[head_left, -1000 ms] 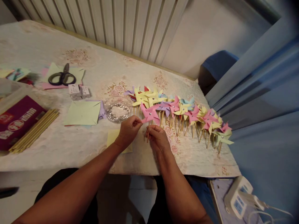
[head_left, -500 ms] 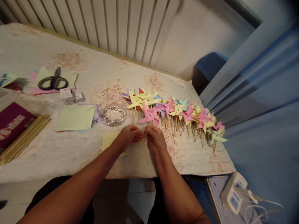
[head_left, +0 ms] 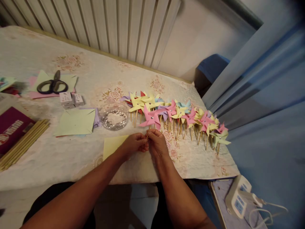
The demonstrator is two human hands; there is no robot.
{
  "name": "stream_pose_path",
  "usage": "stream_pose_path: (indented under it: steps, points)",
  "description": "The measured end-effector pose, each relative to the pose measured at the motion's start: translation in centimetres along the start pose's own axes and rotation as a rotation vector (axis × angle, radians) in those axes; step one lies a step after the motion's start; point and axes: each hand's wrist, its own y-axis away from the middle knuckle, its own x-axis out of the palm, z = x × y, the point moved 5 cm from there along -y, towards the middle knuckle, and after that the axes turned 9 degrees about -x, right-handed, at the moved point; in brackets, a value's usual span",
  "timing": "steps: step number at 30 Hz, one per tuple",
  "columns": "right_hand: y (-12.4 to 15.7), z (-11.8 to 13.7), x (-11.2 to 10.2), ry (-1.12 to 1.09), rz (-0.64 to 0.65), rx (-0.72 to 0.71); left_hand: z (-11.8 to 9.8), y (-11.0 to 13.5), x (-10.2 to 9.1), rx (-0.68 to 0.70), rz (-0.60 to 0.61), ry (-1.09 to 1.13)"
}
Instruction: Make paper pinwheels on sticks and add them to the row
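While right hand (head_left: 158, 143) holds stick (head_left: 147, 136), pinwheel (head_left: 152, 118) sits above

Where the stick rises from the right grip, closed on it, the pink pinwheel sits just above the fingertips. The left hand (head_left: 135, 145) bunches its fingertips at that stick; whether they pinch it, I cannot tell. Other pinwheels (head_left: 190, 118) stand clustered behind and rightward on the worktop (head_left: 73, 162).

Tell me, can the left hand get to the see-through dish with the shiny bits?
Probably yes: the dish sits just past the left hand, with nothing seeming to block the way. Its fingers look busy close to the pink pinwheel, though.
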Motion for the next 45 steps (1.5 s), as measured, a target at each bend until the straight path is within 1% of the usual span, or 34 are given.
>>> stream_pose_path:
  steps: [4, 8, 12, 16, 19, 24, 28, 35, 40, 45]
  points:
    - [0.1, -0.1, 0.0, 0.018, -0.024, 0.002, -0.2, 0.1, -0.1, 0.024, -0.011, -0.006]
    - [0.2, -0.3, 0.3, 0.027, 0.006, 0.031, -0.5, 0.2, -0.3, 0.052, -0.033, -0.01]
    - [0.2, -0.2, 0.3, 0.054, -0.008, 0.006, -0.7, 0.3, -0.4, 0.047, -0.039, -0.011]
    - [0.1, 0.8, -0.3, 0.095, -0.107, -0.066, -0.8, 0.4, -0.5, 0.033, -0.065, -0.005]
    - [-0.1, 2.0, -1.1, 0.196, -0.184, -0.141, -0.8, 0.4, -0.6, 0.019, -0.08, -0.014]
    - [-0.7, 3.1, -2.8, 0.384, -0.234, -0.263, -0.8, 0.3, -0.5, 0.009, -0.082, -0.043]
    - [-1.1, 2.9, -3.4, 0.429, -0.234, -0.267, -0.8, 0.4, -0.5, 0.005, -0.087, -0.047]
    - [-1.2, 2.7, -3.1, 0.433, -0.208, -0.254, -0.6, 0.3, -0.4, 0.0, -0.091, -0.064]
    - [-0.8, 2.9, -2.5, 0.422, -0.184, -0.271, -0.3, 0.1, -0.5, 0.013, -0.094, -0.069]
    - [-0.4, 2.8, -1.7, 0.404, -0.138, -0.251, -0.1, -0.3, -0.6, 0.027, -0.095, -0.071]
